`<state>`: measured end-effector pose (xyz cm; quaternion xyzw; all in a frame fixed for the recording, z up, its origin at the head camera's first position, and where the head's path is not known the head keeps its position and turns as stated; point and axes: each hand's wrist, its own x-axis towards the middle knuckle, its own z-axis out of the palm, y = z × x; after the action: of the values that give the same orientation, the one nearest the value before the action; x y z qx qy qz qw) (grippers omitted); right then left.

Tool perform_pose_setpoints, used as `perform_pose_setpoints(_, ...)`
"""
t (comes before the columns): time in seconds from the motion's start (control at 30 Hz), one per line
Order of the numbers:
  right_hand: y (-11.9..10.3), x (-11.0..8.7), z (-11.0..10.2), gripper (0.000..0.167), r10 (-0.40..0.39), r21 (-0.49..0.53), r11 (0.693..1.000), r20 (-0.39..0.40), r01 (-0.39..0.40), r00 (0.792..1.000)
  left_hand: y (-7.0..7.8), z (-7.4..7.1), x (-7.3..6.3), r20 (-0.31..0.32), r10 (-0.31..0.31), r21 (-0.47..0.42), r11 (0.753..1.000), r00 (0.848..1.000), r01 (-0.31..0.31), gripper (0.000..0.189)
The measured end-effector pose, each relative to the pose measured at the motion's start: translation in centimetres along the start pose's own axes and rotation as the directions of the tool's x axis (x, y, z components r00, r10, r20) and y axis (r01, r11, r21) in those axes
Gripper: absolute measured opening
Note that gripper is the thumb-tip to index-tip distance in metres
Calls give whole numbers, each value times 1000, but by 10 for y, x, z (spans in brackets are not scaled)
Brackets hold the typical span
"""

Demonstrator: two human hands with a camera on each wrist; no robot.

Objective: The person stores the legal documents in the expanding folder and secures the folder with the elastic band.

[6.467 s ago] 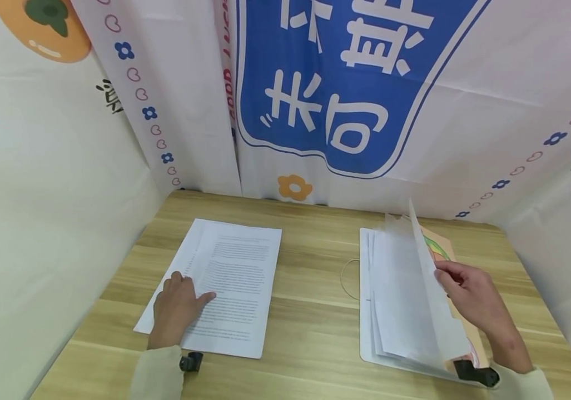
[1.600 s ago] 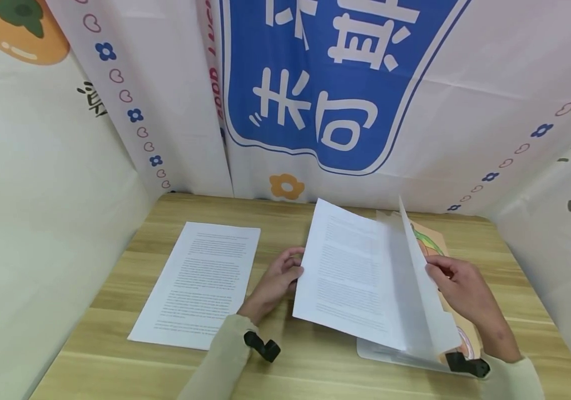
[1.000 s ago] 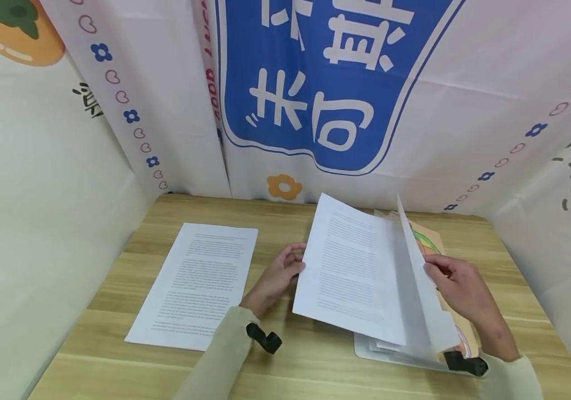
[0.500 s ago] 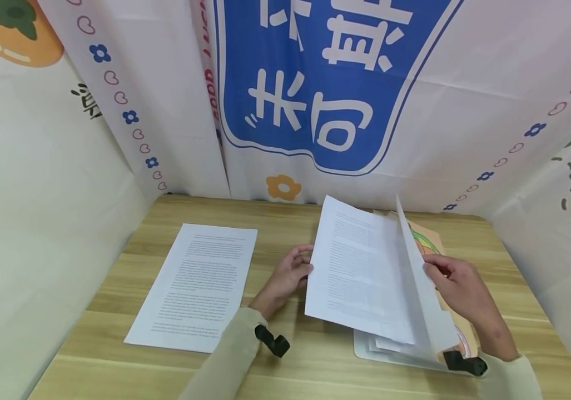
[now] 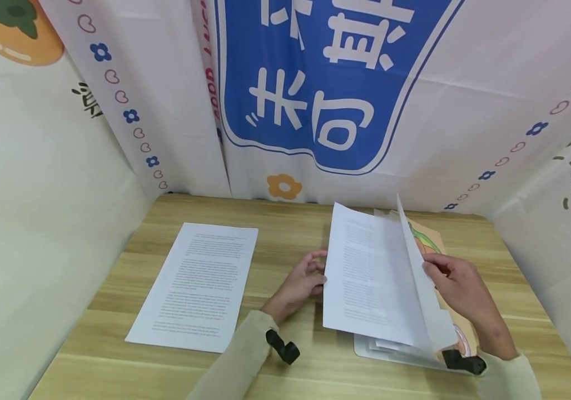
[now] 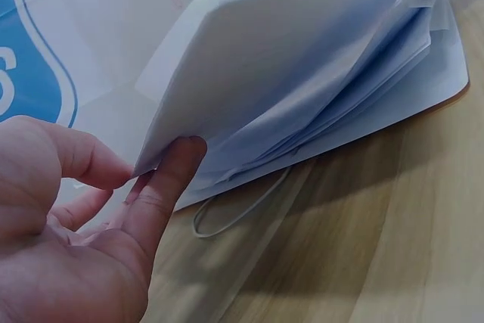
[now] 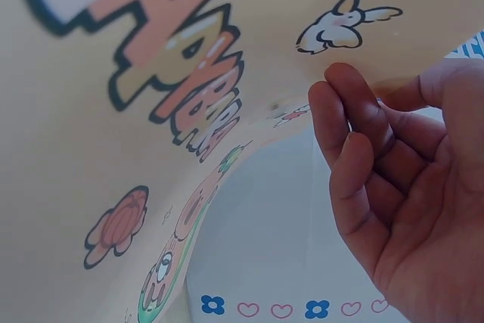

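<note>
In the head view my left hand pinches the left edge of some printed sheets, thumb on top and fingers beneath. These sheets slant up from the table, their right side inside an open file folder with an orange cartoon cover. My right hand pinches the folder's raised cover edge and keeps it tilted up. The right wrist view shows the cover's cartoon lettering beside the curled fingers. Further papers lie inside the folder under the pinched sheets in the left wrist view.
Another printed paper stack lies flat on the wooden table at the left. A thin elastic loop sticks out from the folder's edge. Printed cloth walls enclose the table at the back and sides.
My left hand, earlier on the left stack, now holds sheets at the folder. Over the last second it has moved right, carrying them further in. My right hand keeps its hold on the cover.
</note>
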<state>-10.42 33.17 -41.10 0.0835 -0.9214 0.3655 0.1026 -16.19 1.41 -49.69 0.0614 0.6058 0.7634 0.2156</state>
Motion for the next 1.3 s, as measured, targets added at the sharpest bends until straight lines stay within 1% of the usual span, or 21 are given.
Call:
perform_pose_setpoints(0.27, 0, 1, 2, 26, 13, 3, 1000, 2, -13, 1000, -7, 12, 5, 31, -4, -4, 1000, 1000, 4, 60)
perform_pose_setpoints(0.5, 0, 3, 2, 29, 31, 6, 999, 5, -31, 1000, -11, 26, 8, 33, -10, -6, 1000, 999, 10, 58)
perform_pose_setpoints(0.73, -1, 2, 1, 28, 30, 0, 1000, -4, -30, 1000, -18, 36, 13, 62, -16, -39, 999, 998, 18, 61)
perform_pose_setpoints(0.87, -1, 2, 0, 28, 21, 6, 1000, -6, -21, 1000, -20, 40, 16, 74, -23, -34, 999, 997, 26, 66)
perform_pose_setpoints(1.03, -1, 1, -1, 28, 12, 22, 1000, 2, -12, 1000, -19, 43, 19, 91, -28, 2, 1000, 995, 28, 71)
perform_pose_setpoints(1.13, 0, 1, -1, 28, 11, 20, 1000, 0, -11, 1000, -19, 45, 20, 99, -36, 7, 999, 994, 36, 74)
perform_pose_setpoints(1.3, 1, 1, -1, 27, 5, 19, 1000, -2, -5, 1000, -20, 48, 23, 111, -33, 18, 999, 993, 31, 78)
